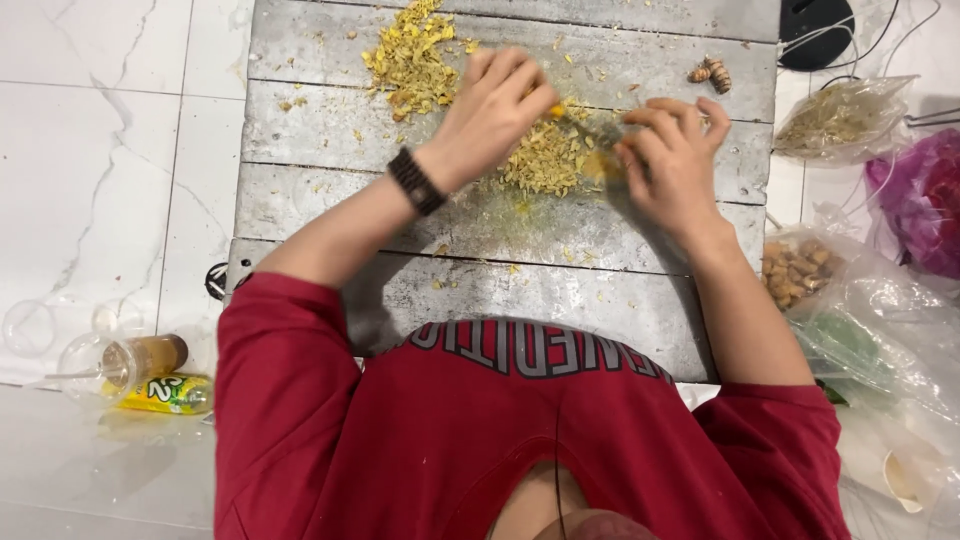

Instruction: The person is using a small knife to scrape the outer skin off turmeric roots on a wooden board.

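Note:
My left hand (pixel 495 105), with a dark band on the wrist, pinches a small orange-yellow root piece (pixel 554 110) above a grey wooden plank surface (pixel 330 120). My right hand (pixel 672 160) is blurred and closed around a small knife whose grey blade (pixel 592 130) points toward the root. Under both hands lies a heap of yellow peelings (pixel 550 160). A larger heap of peelings (pixel 410 60) lies farther back on the left. Two whole brownish roots (pixel 710 73) rest at the back right of the planks.
Right of the planks are a clear bag of roots (pixel 795 270), a bag of pale shavings (pixel 835 120), a purple bag (pixel 925 200) and crumpled plastic (pixel 880 330). On the white marble floor at left lie a yellow-green can (pixel 170 393) and a plastic cup (pixel 130 360).

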